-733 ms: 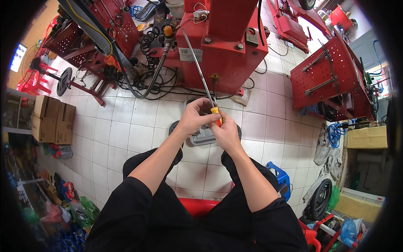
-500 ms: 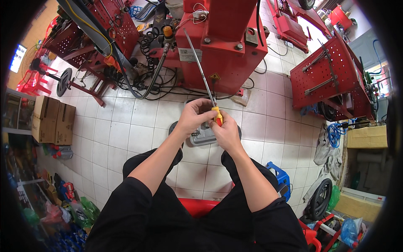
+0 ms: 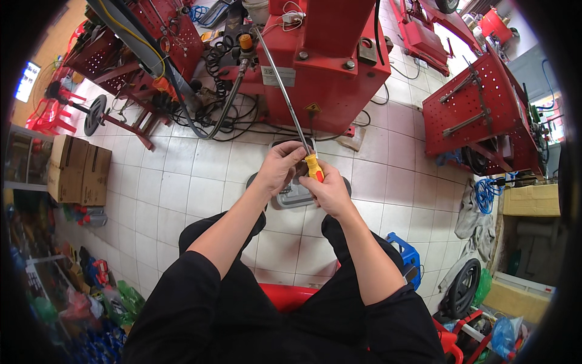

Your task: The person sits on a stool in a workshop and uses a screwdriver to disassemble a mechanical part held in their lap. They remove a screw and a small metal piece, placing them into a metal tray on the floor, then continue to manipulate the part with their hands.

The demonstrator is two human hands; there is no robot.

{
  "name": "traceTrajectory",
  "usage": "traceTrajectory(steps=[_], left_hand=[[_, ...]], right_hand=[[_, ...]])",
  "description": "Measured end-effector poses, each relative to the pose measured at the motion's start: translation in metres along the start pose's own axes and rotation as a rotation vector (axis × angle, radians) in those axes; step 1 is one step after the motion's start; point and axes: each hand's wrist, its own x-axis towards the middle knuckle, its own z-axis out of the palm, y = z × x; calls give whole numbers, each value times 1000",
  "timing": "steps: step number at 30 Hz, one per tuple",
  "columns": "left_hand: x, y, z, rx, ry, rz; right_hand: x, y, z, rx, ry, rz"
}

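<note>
A long screwdriver (image 3: 313,165) with a yellow and red handle and a slender metal shaft is held out in front of me. Its shaft slants up and to the left, overlapping the red machine from my viewpoint. My right hand (image 3: 331,191) grips the lower part of the handle between thumb and fingers. Closed around the shaft just above the handle is my left hand (image 3: 282,165), its thumb and fingertips pinching there. Below both hands a grey plastic tray-like case (image 3: 297,199) lies on the tiles, partly covered by them; its contents are hard to make out.
Ahead stands a red machine (image 3: 330,100) with black hoses and cables (image 3: 233,124) at its left foot. A red perforated cart (image 3: 479,115) is at the right. Cardboard boxes (image 3: 77,170) stand left, a blue case (image 3: 405,261) by my right knee. A red seat (image 3: 285,297) shows beneath me.
More of the yellow handle shows now between my hands. My left fingers have shifted slightly along the shaft, and the shaft's far end sits a little farther left.
</note>
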Motion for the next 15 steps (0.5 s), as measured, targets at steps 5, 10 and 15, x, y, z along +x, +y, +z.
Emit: traceTrajectory(steps=[5, 10, 15], left_hand=[[2, 6, 4, -23, 63, 70], [6, 8, -4, 6, 108, 195], [8, 13, -7, 24, 146, 252]], right_hand=[[4, 12, 0, -8, 91, -24], [0, 5, 7, -161, 193, -121], [2, 8, 8, -294, 247, -230]])
